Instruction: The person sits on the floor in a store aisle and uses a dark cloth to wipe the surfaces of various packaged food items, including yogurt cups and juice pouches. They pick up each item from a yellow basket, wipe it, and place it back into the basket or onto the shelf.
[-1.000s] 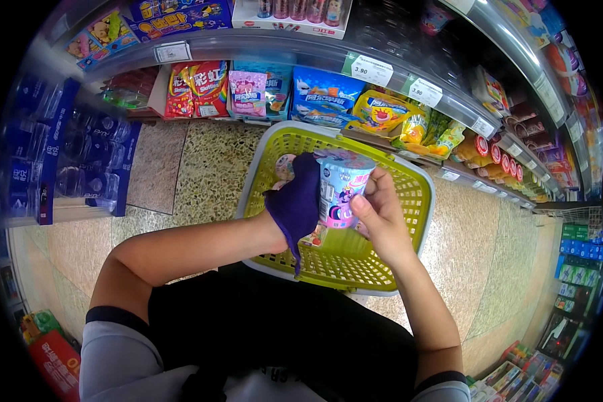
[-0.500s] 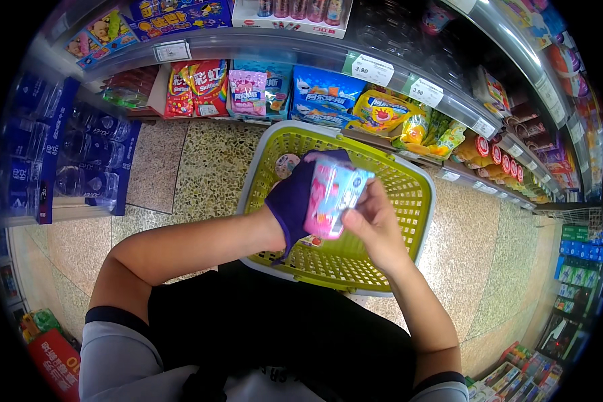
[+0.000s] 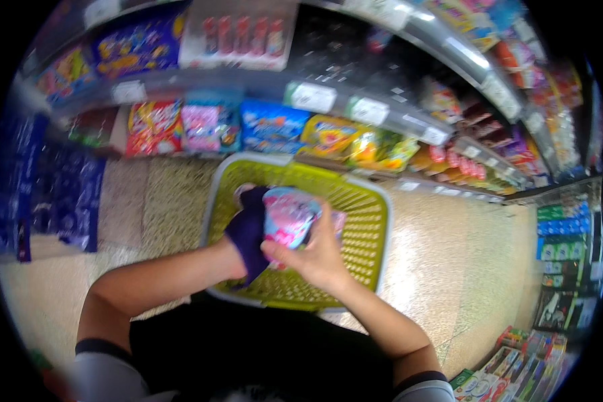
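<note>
Over the basket, my right hand [image 3: 311, 251] is closed on a pink and light-blue snack packet [image 3: 288, 214], thumb across its front. My left hand [image 3: 246, 231], covered in dark purple cloth that hangs loose at the wrist, is against the packet's left side. The packet hides my left fingers, so their grip does not show. Another pinkish piece of packaging [image 3: 339, 222] peeks out beyond my right fingers; whether it is a separate packet is unclear. Beneath both hands is a yellow-green shopping basket [image 3: 362, 234] with a grey rim. The view is blurred by motion.
Along the bottom shelf ahead are red candy bags [image 3: 154, 127], blue bags [image 3: 271, 126] and yellow bags [image 3: 329, 136], close to the basket's far rim. Packs of bottles [image 3: 63, 194] wrapped in blue stand at left. Boxed goods [image 3: 499, 375] are at lower right.
The packet has turned and moved left and slightly down in view, with both hands around it. The basket also appears farther left, and the shelves have shifted as the view moved.
</note>
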### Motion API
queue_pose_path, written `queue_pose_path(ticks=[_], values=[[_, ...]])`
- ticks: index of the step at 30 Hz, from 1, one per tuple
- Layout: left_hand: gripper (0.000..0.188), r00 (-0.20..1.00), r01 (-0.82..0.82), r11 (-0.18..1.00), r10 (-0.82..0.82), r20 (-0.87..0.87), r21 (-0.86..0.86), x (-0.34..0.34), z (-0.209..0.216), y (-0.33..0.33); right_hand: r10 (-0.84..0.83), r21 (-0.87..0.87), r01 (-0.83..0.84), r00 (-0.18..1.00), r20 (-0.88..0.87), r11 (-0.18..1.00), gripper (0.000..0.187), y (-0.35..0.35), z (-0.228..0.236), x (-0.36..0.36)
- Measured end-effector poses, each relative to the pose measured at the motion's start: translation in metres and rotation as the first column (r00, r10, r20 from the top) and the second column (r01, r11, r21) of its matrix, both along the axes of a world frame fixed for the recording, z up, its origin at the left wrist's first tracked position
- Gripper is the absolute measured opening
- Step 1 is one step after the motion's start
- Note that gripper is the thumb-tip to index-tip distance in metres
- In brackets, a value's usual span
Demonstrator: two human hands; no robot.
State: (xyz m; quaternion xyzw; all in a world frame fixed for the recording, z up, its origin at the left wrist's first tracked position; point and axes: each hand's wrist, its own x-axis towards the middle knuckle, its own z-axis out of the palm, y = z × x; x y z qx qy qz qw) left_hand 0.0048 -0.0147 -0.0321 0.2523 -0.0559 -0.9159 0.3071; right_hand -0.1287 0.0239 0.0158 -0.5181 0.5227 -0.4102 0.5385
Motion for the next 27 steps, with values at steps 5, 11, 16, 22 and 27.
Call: queue_pose_path(ticks=[5, 11, 16, 22, 27], values=[[0.021, 0.665, 0.693, 0.154, 0.239, 0.707, -0.704, 0.0, 0.009, -0.017, 0.009, -0.159, 0.005, 0.996, 0.088, 0.987, 0.07, -0.042, 0.041, -0.05], [0.019, 0.773, 0.6, 0.213, 0.093, 0.627, -0.771, 0.004, -0.039, -0.02, -0.291, -0.284, 0.279, 0.957, -0.002, 0.917, 0.056, -0.116, 0.071, -0.106], [0.025, 0.872, 0.415, 0.71, -0.133, 0.471, -0.569, 0.013, -0.045, -0.014, -0.531, -0.611, 0.423, 0.847, 0.004, 0.67, 0.053, -0.209, 0.053, -0.125], [0.004, 0.809, 0.475, 0.457, 0.111, 0.578, -0.752, 0.017, -0.041, -0.013, -0.551, -0.688, 0.236, 0.785, -0.281, 0.687, 0.04, -0.262, 0.041, -0.141], [0.022, 0.504, 0.864, -0.124, 0.215, 0.837, -0.488, 0.022, -0.01, -0.017, -0.383, -0.626, 0.009, 0.799, -0.464, 0.779, 0.039, -0.256, 0.053, -0.157]])
